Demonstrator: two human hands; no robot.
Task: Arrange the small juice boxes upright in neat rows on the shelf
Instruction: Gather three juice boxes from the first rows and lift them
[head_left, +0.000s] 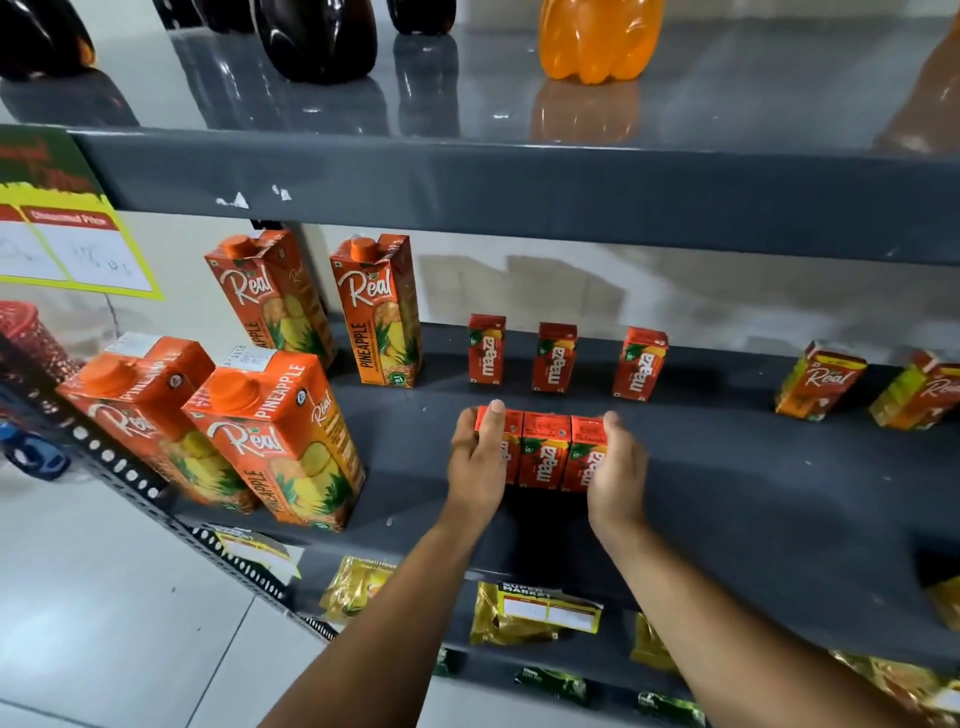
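Three small red Maaza juice boxes (544, 449) stand upright side by side near the front of the dark grey shelf (779, 483). My left hand (478, 462) presses the left end of this row, with fingers over the top of the leftmost box. My right hand (615, 467) presses the right end box. Behind them stand three more Maaza boxes, spaced apart: one at the left (486, 349), one in the middle (556, 356), one at the right (639, 364). Two small Real juice boxes (820, 380) (917, 389) lean at the far right.
Tall orange Real pineapple cartons (384, 312) (275, 436) stand at the left of the shelf. The shelf above (519, 182) holds dark bottles and an orange bottle (597, 36). Yellow packets (519, 613) lie on the lower shelf. A perforated upright (119, 462) runs at the left.
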